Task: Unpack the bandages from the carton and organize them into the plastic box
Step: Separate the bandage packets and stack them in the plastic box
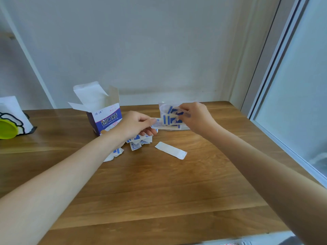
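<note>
Open carton, bandages, half-filled plastic box

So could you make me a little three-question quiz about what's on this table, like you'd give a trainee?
1. True or false: the carton stands with its top flaps open.
2. Which hand has its grip on a bandage over the clear plastic box? A) left hand B) right hand
3. Fill in: one plain white bandage lies alone on the wooden ____, right of the loose pile.

Key: 1 true; 2 B; 3 table.
</note>
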{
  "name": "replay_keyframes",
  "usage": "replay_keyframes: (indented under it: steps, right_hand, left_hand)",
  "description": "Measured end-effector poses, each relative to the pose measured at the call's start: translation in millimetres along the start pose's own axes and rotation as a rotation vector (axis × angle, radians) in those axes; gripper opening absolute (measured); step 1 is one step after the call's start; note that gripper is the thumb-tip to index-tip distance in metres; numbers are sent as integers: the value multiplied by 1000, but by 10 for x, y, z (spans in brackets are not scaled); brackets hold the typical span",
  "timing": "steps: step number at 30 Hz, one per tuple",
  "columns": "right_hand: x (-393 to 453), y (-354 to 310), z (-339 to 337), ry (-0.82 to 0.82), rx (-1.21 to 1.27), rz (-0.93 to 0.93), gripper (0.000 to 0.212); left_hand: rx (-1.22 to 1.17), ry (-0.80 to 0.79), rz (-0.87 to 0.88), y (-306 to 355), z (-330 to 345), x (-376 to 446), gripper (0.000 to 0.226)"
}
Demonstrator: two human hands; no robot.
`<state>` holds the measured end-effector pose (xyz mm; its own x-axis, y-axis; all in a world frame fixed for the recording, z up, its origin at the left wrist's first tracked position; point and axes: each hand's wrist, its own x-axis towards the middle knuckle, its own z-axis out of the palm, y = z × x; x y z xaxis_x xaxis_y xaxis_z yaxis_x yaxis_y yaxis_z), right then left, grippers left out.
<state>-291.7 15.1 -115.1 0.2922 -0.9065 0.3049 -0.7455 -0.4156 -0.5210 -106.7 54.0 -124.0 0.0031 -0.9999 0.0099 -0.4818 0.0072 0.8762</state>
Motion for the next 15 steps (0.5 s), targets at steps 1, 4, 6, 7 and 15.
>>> replay_keyframes:
  steps: [1, 4, 6, 7, 15]
  right_hand:
    - [-5, 17, -21, 61, 49, 42, 15]
    - [22, 43, -61, 167, 528, 331, 25]
    - [36, -32, -31, 60, 878, 482, 16]
    - [27, -91, 1, -20, 991, 524, 9]
    - [41, -102, 108, 34, 177, 185, 12]
  left_hand:
    - [-45, 49, -13, -11, 1, 10, 15]
    - [-242, 203, -77, -24, 45, 20, 13]
    - [-350, 236, -107, -4, 154, 0, 9]
    - [-366, 222, -93, 19, 222, -12, 8]
    - [475, -177, 135, 0, 298, -13, 29]
